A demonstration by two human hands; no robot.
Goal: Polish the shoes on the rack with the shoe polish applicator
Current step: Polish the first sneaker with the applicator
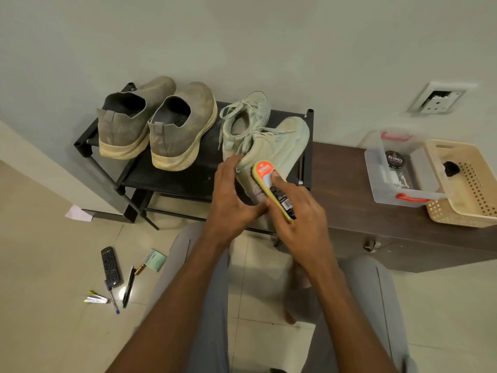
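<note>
Right hand (301,211) gripping applicator (271,184) on pale sneaker (277,149), left hand (231,195) fingers straight, steadying it

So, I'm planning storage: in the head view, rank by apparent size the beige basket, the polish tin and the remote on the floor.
Largest to smallest:
1. beige basket
2. remote
3. polish tin
The basket runs off-frame, yet clearly looks largest.

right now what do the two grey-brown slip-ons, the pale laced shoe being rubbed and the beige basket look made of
Grey-brown slip-ons: likely knit fabric, matte and dusty, with a visible woven mesh at the heels; cream soles look like rubber or foam.
Pale laced shoe: smooth, soft-looking upper, possibly suede or synthetic; hard to tell.
Beige basket: moulded plastic by its look, with regular punched holes and a faint sheen.
</note>
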